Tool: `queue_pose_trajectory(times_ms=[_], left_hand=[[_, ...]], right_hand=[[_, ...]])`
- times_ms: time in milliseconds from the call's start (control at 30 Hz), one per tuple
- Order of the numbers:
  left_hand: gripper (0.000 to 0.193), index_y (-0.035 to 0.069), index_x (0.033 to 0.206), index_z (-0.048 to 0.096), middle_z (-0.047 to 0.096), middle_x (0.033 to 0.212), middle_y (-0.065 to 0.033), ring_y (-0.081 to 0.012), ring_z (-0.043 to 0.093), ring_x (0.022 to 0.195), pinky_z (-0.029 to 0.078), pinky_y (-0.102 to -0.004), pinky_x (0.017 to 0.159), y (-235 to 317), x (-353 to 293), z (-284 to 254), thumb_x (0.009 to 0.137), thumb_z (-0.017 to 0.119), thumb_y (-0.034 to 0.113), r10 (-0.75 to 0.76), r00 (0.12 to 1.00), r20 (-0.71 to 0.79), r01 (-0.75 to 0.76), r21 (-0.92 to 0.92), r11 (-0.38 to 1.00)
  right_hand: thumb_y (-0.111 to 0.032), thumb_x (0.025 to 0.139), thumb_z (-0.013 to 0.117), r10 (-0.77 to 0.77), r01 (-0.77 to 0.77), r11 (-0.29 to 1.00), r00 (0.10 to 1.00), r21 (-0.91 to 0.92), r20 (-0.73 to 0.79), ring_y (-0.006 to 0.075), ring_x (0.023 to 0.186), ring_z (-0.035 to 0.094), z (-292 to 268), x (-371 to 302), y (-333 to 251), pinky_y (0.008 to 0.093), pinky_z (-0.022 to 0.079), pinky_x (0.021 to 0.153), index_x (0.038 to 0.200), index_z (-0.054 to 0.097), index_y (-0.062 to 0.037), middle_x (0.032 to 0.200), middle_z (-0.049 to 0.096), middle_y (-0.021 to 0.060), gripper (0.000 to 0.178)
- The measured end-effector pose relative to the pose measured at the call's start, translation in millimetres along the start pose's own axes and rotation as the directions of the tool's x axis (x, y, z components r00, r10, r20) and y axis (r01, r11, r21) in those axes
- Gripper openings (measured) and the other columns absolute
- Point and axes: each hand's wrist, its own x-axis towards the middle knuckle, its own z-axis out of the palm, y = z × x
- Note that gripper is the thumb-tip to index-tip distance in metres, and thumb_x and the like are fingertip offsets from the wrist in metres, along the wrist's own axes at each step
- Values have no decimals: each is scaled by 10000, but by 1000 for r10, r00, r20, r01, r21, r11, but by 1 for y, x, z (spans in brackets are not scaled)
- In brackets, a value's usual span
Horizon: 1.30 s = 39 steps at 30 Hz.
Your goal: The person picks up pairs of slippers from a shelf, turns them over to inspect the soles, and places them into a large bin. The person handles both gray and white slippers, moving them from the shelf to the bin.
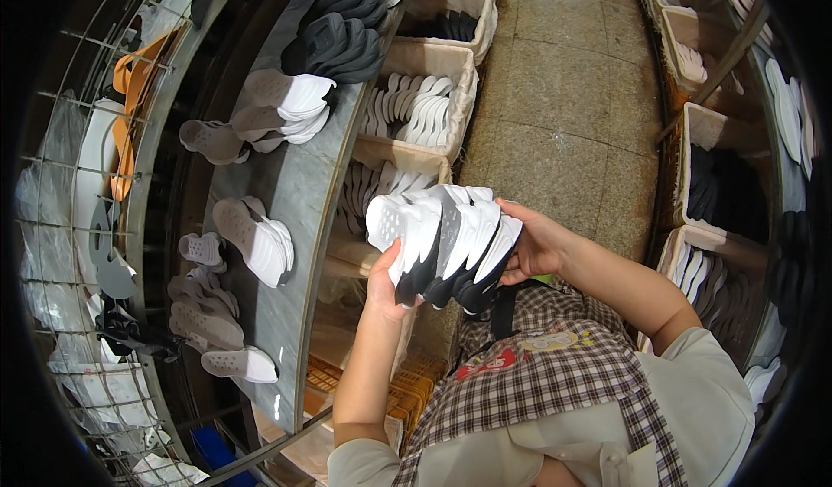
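A stack of shoe soles (455, 236) in white, grey and black is held up in front of my apron between my two hands. My left hand (386, 286) is closed on the stack's near left end, thumb on the face of a white sole. At the other end, my right hand (535, 243) grips the soles, its fingers partly hidden behind them. Small holes show in the leftmost white sole. To the left, a pile of white soles (256, 240) lies on a grey tabletop (303, 171), apart from both hands.
More white soles (290, 97) and dark soles (342, 45) lie farther along the tabletop. Cloth-lined baskets (407, 148) of soles stand beside it. Across the stone-floored aisle (563, 132) is another row of baskets (706, 123). A wire rack (65, 249) borders the far left.
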Motion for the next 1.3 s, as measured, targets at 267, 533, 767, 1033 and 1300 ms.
queue_pose_trajectory(times_ms=[267, 533, 767, 1033, 1300], left_hand=[[502, -18, 1349, 384, 492, 1319, -180, -305, 484, 1206, 368, -427, 1041, -6, -8, 2, 954, 464, 280, 52, 999, -13, -51, 63, 997], [618, -67, 1361, 311, 488, 1290, -217, -361, 488, 1191, 407, -489, 1001, -2, -21, -14, 848, 579, 148, 348, 919, 185, -381, 194, 904], [599, -45, 1329, 390, 513, 1268, -209, -341, 543, 1137, 470, -462, 937, 8, -23, -24, 810, 607, 161, 432, 823, 369, -532, 233, 814], [731, 52, 1426, 263, 416, 1385, -125, -289, 455, 1237, 405, -458, 1006, 10, -17, -21, 883, 595, 411, 403, 828, 388, -499, 185, 847], [701, 44, 1430, 272, 416, 1394, -116, -263, 453, 1235, 391, -409, 1011, 16, -16, -17, 883, 596, 339, 564, 781, 267, -618, 196, 762]], right_hand=[[-632, 844, 468, -73, 68, 992, 997, -105, -38, 275, 981, 585, 4, -3, 0, 475, 471, 791, 1234, 516, -137, 1132, 581, 150, 632], [-309, 725, 699, -492, 499, 799, 863, -337, 111, 335, 1296, 326, 27, -29, -8, 457, 292, 1066, 1456, 31, -28, 1424, 271, 210, 1029], [-271, 688, 752, -609, 690, 654, 723, -310, 326, 308, 1343, 250, 35, -45, -6, 425, 226, 1102, 1460, -25, -7, 1471, 194, 194, 1127], [-340, 691, 767, -639, 732, 509, 674, -453, 371, 310, 1388, 139, 30, -47, -4, 413, 161, 1123, 1452, -70, 12, 1497, 112, 207, 1185], [-360, 708, 785, -584, 701, 496, 706, -512, 401, 302, 1323, 289, 29, -51, -4, 381, 236, 1099, 1424, 120, 63, 1424, 281, 202, 1065]])
